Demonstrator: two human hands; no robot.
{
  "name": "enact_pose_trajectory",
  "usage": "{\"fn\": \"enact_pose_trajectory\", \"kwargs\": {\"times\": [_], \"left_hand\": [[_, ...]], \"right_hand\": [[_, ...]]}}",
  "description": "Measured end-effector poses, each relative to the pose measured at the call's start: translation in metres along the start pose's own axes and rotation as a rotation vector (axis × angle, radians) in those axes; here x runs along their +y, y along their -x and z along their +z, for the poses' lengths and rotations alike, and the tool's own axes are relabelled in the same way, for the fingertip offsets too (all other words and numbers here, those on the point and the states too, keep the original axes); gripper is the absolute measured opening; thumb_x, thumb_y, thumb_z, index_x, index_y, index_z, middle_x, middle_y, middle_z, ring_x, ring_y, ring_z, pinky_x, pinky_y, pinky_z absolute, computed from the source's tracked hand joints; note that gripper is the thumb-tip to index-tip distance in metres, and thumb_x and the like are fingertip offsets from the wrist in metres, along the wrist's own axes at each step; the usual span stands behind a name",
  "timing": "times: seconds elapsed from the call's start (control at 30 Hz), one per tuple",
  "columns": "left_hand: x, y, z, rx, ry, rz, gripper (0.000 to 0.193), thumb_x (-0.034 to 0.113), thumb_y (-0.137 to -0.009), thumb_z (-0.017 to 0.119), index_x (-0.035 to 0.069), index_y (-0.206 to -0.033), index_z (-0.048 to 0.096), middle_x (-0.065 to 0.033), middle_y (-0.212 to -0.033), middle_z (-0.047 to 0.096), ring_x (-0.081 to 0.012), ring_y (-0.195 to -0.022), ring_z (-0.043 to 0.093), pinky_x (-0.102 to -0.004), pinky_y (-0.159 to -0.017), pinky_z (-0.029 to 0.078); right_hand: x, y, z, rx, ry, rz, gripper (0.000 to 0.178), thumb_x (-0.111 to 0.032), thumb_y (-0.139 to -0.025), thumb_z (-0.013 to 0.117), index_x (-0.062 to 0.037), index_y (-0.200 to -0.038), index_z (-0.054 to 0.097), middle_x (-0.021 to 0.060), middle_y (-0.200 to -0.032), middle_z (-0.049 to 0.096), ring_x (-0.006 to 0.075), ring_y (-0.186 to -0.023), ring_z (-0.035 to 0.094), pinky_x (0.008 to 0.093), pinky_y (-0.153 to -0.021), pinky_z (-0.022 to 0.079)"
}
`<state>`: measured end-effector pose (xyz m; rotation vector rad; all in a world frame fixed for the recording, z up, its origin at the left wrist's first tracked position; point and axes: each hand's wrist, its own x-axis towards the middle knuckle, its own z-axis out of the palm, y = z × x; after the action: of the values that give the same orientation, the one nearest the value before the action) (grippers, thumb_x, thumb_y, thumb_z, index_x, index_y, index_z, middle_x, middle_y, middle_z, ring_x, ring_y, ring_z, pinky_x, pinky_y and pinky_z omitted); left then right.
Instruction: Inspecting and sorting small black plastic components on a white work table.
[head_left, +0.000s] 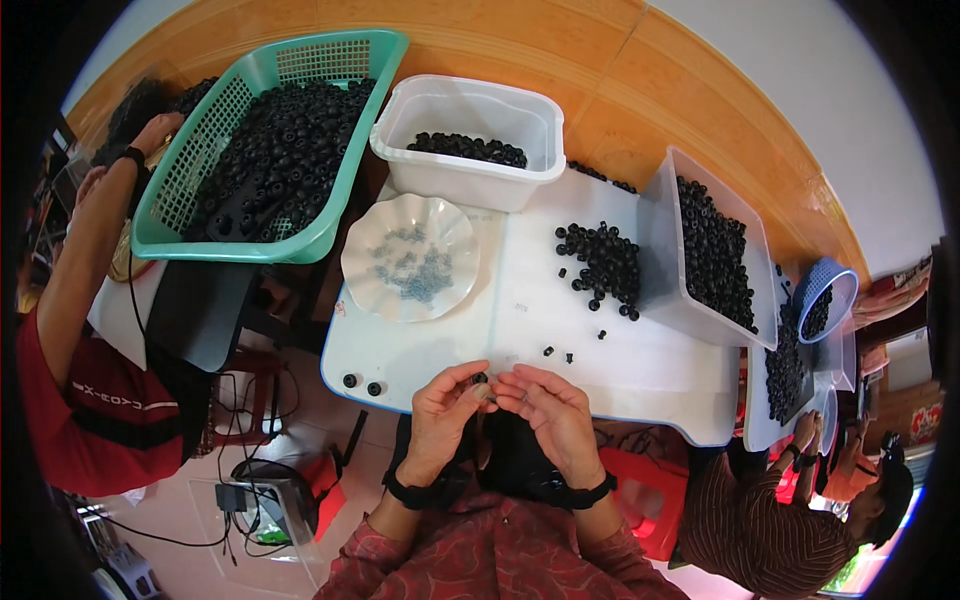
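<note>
Over the near edge of the white table (640, 370), my two hands meet close together. My left hand (437, 425) is closed, pinching a small round black plastic part (479, 378) between thumb and fingers. Beside it, the thumb and fingers of my right hand (562, 425) are pressed together; whatever they hold is too small to name. Two black round parts (374, 388) lie by the table's left corner. Beyond my hands, a few small black pieces (570, 357) lie loose in front of a pile of black parts (605, 265).
A white fluted plate (462, 235) holds small greyish pieces. Behind it stands a white tub (470, 186) with black parts. A translucent bin (672, 255) of them stands right, a green basket (215, 251) left. Other people sit on both sides; a red stool (655, 490) is below.
</note>
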<state>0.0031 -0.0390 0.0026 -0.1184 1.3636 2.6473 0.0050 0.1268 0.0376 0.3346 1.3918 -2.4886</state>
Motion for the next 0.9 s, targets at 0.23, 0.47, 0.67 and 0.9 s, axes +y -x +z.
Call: {"fn": "enact_pose_trajectory", "kwargs": {"times": [0.23,0.47,0.67,0.9], "left_hand": [[0.001,0.001,-0.006,-0.016,0.190,-0.068,0.030,0.000,-0.093,0.059,-0.003,-0.123,0.059,-0.0111,-0.103,0.064,-0.0135,-0.084,0.063,-0.0351,-0.082,0.058],[0.004,0.001,-0.009,-0.043,0.332,-0.107,0.031,0.001,-0.094,0.058,-0.003,-0.124,0.058,-0.0085,-0.102,0.064,-0.0125,-0.085,0.065,-0.0367,-0.086,0.058],[0.005,0.001,-0.012,-0.084,0.375,-0.095,0.031,0.000,-0.094,0.056,-0.003,-0.126,0.056,-0.0112,-0.105,0.064,-0.0133,-0.087,0.065,-0.0380,-0.089,0.057],[0.003,0.002,-0.015,-0.106,0.413,-0.082,0.031,-0.002,-0.094,0.054,-0.003,-0.126,0.056,-0.0124,-0.107,0.063,-0.0154,-0.094,0.065,-0.0387,-0.092,0.056]], "right_hand": [[-0.007,-0.012,0.001,0.018,0.449,-0.261,0.027,0.008,-0.093,0.052,0.0061,-0.120,0.056,0.0177,-0.116,0.063,0.0294,-0.109,0.064,0.0369,-0.092,0.055],[-0.019,-0.035,0.007,0.105,1.165,-0.638,0.030,0.011,-0.083,0.060,0.0032,-0.113,0.059,0.0169,-0.104,0.064,0.0286,-0.096,0.067,0.0327,-0.087,0.055],[-0.018,-0.045,0.004,0.112,1.391,-0.729,0.032,0.009,-0.080,0.064,0.0025,-0.111,0.060,0.0189,-0.109,0.060,0.0350,-0.101,0.061,0.0402,-0.101,0.045],[-0.003,-0.033,-0.003,0.167,1.418,-0.844,0.025,0.007,-0.080,0.065,-0.0014,-0.104,0.065,0.0185,-0.119,0.056,0.0341,-0.106,0.060,0.0430,-0.100,0.045]]}}
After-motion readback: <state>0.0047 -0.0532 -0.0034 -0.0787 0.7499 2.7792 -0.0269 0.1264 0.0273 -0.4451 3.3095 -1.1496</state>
